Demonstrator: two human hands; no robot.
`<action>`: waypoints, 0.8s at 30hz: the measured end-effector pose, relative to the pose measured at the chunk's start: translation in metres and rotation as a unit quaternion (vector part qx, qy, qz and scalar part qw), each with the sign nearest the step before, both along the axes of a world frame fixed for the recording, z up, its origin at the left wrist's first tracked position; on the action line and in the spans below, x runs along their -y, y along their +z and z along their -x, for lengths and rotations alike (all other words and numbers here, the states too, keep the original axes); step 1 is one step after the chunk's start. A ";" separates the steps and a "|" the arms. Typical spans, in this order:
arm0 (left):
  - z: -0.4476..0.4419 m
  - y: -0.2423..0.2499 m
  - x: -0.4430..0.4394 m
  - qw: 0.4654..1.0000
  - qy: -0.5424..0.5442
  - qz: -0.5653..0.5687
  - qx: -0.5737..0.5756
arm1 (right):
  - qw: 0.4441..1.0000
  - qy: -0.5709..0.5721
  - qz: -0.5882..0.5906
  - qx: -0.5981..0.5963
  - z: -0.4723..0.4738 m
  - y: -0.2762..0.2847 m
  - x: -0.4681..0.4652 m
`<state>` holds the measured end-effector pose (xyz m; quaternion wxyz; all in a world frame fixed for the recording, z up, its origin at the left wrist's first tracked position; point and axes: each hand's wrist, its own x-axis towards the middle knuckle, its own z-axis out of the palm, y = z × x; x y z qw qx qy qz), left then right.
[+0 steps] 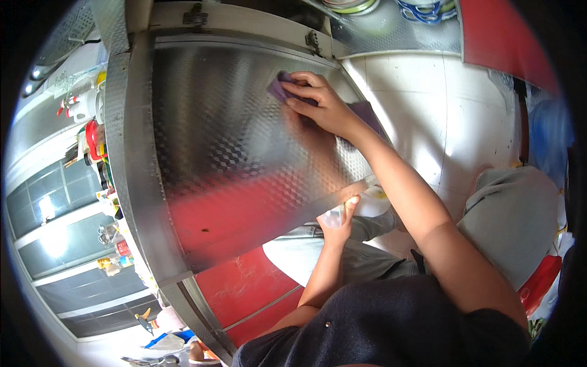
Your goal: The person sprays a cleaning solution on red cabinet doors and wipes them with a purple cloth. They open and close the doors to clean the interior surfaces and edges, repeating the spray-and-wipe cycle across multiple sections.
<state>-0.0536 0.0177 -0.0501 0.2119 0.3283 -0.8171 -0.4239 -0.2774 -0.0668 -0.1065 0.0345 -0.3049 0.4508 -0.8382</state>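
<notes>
My right hand (316,98) presses a folded purple cloth (278,88) against the textured metal inner face of an open cabinet door (220,114). The fingers are bent over the cloth, and the metal mirrors the hand and arm. Lower down, my left hand (337,229) is at the door's near edge, closed around a translucent plastic item (333,216); its kind is unclear, and the door edge hides part of it. The thumb points up beside that edge. A second purple patch (367,114) shows behind my right forearm, partly covered.
Metal hinges (312,41) join the door to its frame. Dishes (351,5) sit on a metal shelf beside a red door (509,41). Bottles (85,105) and other goods line the counter at left. A whitish bowl (371,204) is near my legs, above the tiled floor (412,105).
</notes>
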 end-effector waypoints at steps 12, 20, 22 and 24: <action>-0.013 -0.007 0.009 0.993 -0.049 0.026 0.108 | 0.978 0.045 0.072 -0.193 0.053 0.177 0.035; -0.021 -0.020 0.012 0.996 -0.045 0.054 0.050 | 0.895 0.305 0.326 -0.027 -0.024 0.173 -0.082; -0.023 -0.032 0.013 0.998 -0.035 0.060 0.007 | 0.925 0.204 0.309 -0.080 -0.025 0.203 -0.099; -0.031 -0.044 0.014 0.998 -0.022 0.065 -0.016 | 0.941 0.112 0.284 -0.150 -0.032 0.223 -0.095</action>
